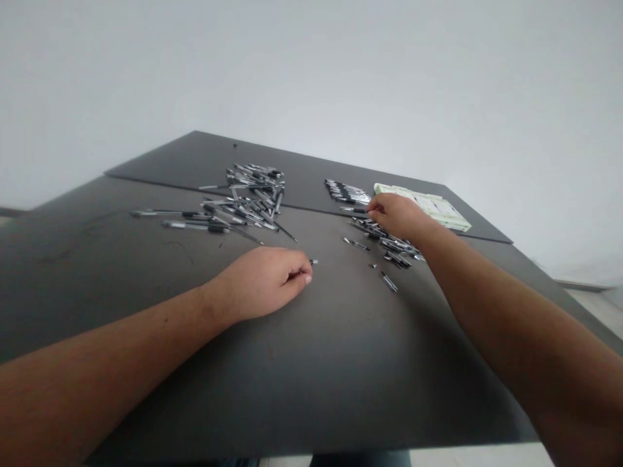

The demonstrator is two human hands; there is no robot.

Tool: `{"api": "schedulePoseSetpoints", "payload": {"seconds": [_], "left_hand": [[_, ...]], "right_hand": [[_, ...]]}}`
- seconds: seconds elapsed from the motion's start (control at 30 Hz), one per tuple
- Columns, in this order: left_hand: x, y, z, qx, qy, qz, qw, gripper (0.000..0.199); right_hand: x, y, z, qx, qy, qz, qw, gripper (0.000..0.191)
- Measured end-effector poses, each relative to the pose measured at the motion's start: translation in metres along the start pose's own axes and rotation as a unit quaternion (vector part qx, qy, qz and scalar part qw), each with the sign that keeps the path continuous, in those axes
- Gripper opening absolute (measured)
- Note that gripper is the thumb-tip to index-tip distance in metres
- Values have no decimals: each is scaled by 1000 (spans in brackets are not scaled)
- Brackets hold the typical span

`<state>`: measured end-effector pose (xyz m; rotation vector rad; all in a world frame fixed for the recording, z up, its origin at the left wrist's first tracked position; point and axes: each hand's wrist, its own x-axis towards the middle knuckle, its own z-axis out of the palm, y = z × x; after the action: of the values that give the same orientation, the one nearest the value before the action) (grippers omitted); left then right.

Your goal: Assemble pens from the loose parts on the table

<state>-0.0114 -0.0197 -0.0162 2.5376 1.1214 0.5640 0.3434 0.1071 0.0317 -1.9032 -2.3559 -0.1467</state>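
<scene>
- L hand [257, 283]: almost fully closed, fingers curled in, pinching a pen [313, 262] w/ just its tip sticking out past the fingertips, rest hidden in the fist
- R hand [394, 216]: reached out to the far side, fingers loosely bunched, not a full fist; fingertips [370, 207] right at the pens, can't tell if it's actually got hold of one
- big messy pile of ballpoint pens [253, 198] on the left, straddling the seam btw the 2 panels of the dark grey table [311, 363], a few long ones splayed out toward the L side
- smaller messy pile of pens [384, 241] just under/beside the R hand, w/ a few loose pens [388, 282] lying nearer the person
- neat row of pens [346, 191] lined up side by side just past the R hand, on the far panel
- pale green & white printed papers or pkg [422, 206] right of that row, near the far edge, can't read them
- plain white wall [311, 65] behind the table
</scene>
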Motion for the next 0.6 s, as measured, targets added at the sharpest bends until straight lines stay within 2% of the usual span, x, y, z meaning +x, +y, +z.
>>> {"api": "schedulePoseSetpoints", "payload": {"seconds": [0.13,0.27,0.6], "left_hand": [[0,1,1,0,-11,-4,1000,21],[1,2,1,10,-24,-2,1000,20],[0,7,0,23,-31,13,999,18]], "right_hand": [[42,8,20,-30,-9,20,999,34],[67,14,35,-57,-18,23,998,34],[83,15,45,-74,-4,36,997,29]]}}
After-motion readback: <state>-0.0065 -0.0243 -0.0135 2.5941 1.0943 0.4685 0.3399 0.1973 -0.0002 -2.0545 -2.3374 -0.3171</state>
